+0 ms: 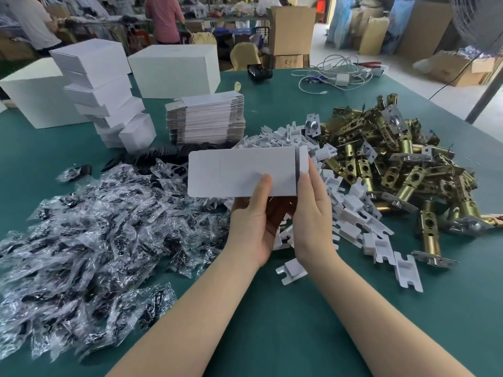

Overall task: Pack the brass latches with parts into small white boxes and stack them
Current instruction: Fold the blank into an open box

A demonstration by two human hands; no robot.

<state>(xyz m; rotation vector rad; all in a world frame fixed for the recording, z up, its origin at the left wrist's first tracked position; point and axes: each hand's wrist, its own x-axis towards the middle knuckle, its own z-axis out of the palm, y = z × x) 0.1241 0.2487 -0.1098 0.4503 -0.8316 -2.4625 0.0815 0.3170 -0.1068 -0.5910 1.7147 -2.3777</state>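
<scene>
I'm looking into a packing workshop: a green surface [272, 336] heaped with brass latches [394, 164], bagged parts [95, 227] and flat white cartons [205, 119], cardboard boxes [291, 25] behind, other workers at benches beyond.

You find no text, label, brand or number that reads clearly here. The brown carton [290, 61] at one o'clock, beyond the table's far edge, carries a dark printed mark, but it is too blurred to make out. The white boxes [103, 88] at eleven o'clock show plain faces to you.
</scene>
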